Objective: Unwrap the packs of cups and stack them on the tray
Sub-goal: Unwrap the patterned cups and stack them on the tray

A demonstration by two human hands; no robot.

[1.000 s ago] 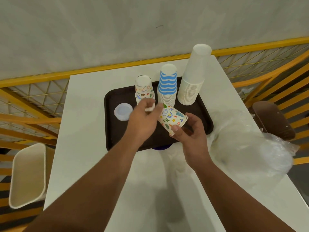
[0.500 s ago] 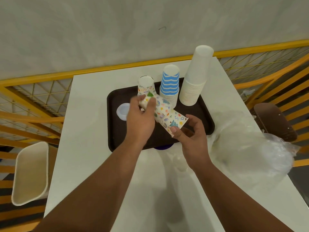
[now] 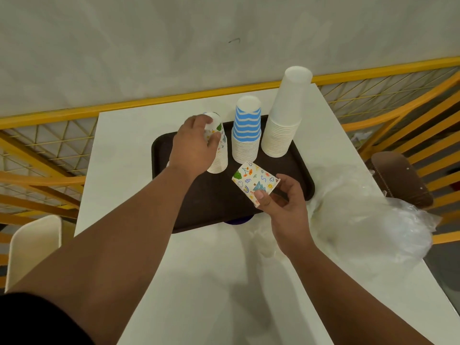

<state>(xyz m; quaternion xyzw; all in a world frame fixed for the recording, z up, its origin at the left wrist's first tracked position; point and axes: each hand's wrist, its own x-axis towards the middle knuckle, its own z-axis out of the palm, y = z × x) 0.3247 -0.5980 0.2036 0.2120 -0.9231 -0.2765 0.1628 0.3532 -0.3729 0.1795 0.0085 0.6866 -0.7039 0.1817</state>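
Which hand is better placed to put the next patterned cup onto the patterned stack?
Left, probably. The left hand already grips the top of the patterned stack, while the right hand holds the remaining patterned cups ready to feed it.

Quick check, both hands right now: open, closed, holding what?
Left hand: closed on the top cup of the patterned cup stack.
Right hand: closed, holding loose patterned cups above the tray.

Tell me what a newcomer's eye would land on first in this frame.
Three upside-down cup stacks on the dark tray: a tall white stack at right, a blue-striped stack in the middle, a patterned stack at left. The left hand holds the top of the patterned stack, while the right hand pinches a few patterned cups above the tray. Crumpled clear wrap lies on the table's right side.
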